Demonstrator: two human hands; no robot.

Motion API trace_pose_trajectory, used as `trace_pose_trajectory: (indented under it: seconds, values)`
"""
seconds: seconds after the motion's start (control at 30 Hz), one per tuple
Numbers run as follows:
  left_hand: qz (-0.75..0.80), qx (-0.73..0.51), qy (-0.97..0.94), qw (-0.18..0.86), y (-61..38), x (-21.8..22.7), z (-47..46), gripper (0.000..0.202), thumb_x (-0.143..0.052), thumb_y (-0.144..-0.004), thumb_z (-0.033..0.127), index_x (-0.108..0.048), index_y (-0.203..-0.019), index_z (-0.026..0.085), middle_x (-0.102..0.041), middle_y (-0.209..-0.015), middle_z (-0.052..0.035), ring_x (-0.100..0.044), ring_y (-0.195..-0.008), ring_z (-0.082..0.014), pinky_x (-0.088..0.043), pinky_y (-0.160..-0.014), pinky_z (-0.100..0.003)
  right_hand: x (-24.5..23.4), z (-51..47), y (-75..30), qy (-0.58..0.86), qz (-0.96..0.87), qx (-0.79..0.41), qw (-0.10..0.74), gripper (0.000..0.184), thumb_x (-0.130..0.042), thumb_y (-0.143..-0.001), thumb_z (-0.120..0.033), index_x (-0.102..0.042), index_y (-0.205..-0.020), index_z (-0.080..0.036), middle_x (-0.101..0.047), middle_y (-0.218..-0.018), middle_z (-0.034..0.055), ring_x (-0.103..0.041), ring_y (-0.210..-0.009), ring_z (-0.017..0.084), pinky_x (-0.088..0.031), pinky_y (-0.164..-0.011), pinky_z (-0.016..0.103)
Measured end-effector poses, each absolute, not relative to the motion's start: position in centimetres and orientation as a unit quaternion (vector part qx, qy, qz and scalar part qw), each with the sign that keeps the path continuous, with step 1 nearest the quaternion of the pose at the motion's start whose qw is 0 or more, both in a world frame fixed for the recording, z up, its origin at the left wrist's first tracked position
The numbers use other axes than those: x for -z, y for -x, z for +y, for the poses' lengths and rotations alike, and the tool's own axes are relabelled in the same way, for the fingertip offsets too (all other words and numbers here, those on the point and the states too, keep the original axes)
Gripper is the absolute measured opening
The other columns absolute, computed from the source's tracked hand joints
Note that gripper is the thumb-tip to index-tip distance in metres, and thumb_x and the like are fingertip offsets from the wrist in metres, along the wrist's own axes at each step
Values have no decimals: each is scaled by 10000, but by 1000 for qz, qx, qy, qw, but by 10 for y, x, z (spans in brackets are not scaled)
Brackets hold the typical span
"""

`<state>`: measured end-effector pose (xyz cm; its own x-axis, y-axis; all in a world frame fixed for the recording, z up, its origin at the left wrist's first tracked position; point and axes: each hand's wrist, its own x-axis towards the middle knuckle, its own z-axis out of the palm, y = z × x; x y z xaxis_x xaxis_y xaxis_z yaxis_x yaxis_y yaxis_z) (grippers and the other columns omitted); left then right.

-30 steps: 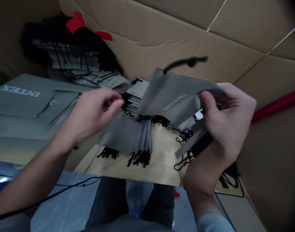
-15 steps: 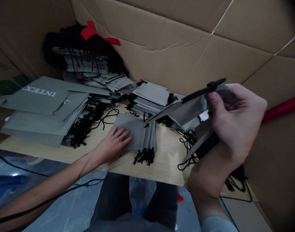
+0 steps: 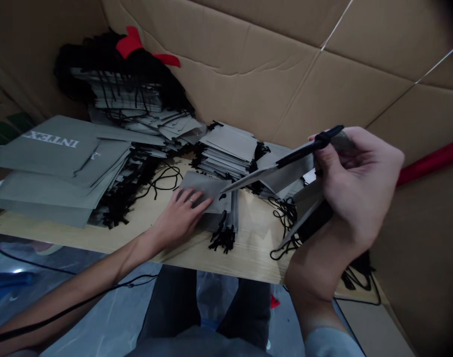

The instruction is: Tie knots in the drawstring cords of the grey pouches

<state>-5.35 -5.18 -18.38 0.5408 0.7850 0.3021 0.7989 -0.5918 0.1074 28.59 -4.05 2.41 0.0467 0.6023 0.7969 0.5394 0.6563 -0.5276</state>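
Observation:
My left hand (image 3: 180,218) lies with fingers spread on a small stack of grey drawstring pouches (image 3: 211,191), whose black cord ends stick out at the near edge. The stack's top pouch sits askew on the ones beneath. Held up at the right, my right hand (image 3: 360,183) pinches a folded grey drawstring pouch (image 3: 263,174) between thumb and fingers. A knotted black cord (image 3: 304,148) runs along that pouch's upper edge. Its pointed end hangs just over the right side of the stack. Part of the pouch is hidden behind my fingers.
Large grey bags marked INTEX (image 3: 51,148) overhang the table (image 3: 144,213) at left. Behind them rises a heap of corded pouches (image 3: 118,96) with a red strip (image 3: 130,43). Another pouch stack (image 3: 228,148) stands by the cardboard wall (image 3: 249,59). Black cords (image 3: 286,213) lie at right.
My left hand has moved slightly away from me and right, shifting the top pouch so it lies askew. My right hand keeps its pouch, almost in place.

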Motion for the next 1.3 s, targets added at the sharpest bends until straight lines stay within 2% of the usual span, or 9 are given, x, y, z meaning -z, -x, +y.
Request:
trace_pose_trajectory:
  seconds: [0.2,0.37,0.53,0.63,0.7,0.8,1.13,1.23,1.3]
  values:
    - [-430,132,893,-8,36,185,-56,552,-471,-1237,440,-702,-1691,229,-666,-1734,-242,-551,-1660,-529,-359,-1383,-860,-25,-42,-282,415,-696,-27,586,98,-846,-1027,-289,-862,-951,-229,-765,-843,5,-670,-729,163,-531,-618,279]
    - [-436,148,886,-49,41,190,-57,794,-604,-1147,722,-650,-1742,197,-602,-1786,-276,-424,-1736,-601,-159,-1440,-924,-26,-44,-279,422,-704,-29,571,71,-806,-1021,-247,-858,-973,-234,-771,-855,2,-675,-724,175,-519,-621,296]
    - [-426,206,871,-131,50,181,-55,727,-558,-1158,735,-758,-1595,190,-691,-1681,-265,-512,-1680,-553,-153,-1460,-910,-23,-39,-281,468,-748,-76,465,78,-791,-987,-290,-824,-937,-239,-749,-800,-11,-639,-676,182,-471,-587,292]
    - [-403,270,851,-200,51,161,-62,923,-542,-1079,933,-745,-1573,181,-731,-1627,-243,-638,-1564,-487,-379,-1454,-774,-19,-29,-278,472,-778,-180,374,207,-781,-1018,-372,-764,-868,-231,-699,-768,-16,-587,-666,170,-431,-573,282]
    - [-396,313,825,-253,49,147,-70,1027,-456,-1043,1031,-741,-1551,185,-799,-1508,-208,-778,-1355,-411,-678,-1203,-577,-17,-21,-274,472,-793,-227,311,319,-749,-1059,-433,-695,-819,-230,-631,-736,-28,-522,-653,158,-397,-574,284]
    - [-430,377,761,-307,46,133,-76,821,-366,-1186,852,-749,-1450,176,-868,-1273,-150,-853,-1062,-301,-736,-845,-378,-10,-8,-265,488,-810,-224,239,392,-679,-1111,-436,-592,-783,-238,-520,-716,-47,-442,-662,149,-342,-602,291]
    - [-514,469,681,-229,69,127,-54,477,-760,-1053,652,-824,-896,207,-765,-897,-68,-657,-758,-193,-547,-631,-293,11,19,-241,526,-810,-168,197,276,-805,-1060,-356,-777,-825,-214,-614,-633,-40,-490,-649,166,-375,-698,321]
    - [-528,471,684,-177,85,108,-59,319,-735,-1081,498,-923,-1170,255,-836,-977,-53,-563,-686,-158,-482,-634,-291,0,1,-250,488,-811,-130,296,171,-790,-1074,-322,-938,-1047,-240,-728,-726,-28,-558,-670,165,-416,-714,313]
    - [-527,454,698,-170,96,98,-57,392,-695,-1091,469,-899,-1383,307,-891,-1207,-62,-658,-765,-185,-508,-658,-302,-7,-13,-257,410,-845,-99,327,186,-813,-1072,-316,-974,-1155,-269,-859,-890,2,-662,-717,172,-480,-737,315]
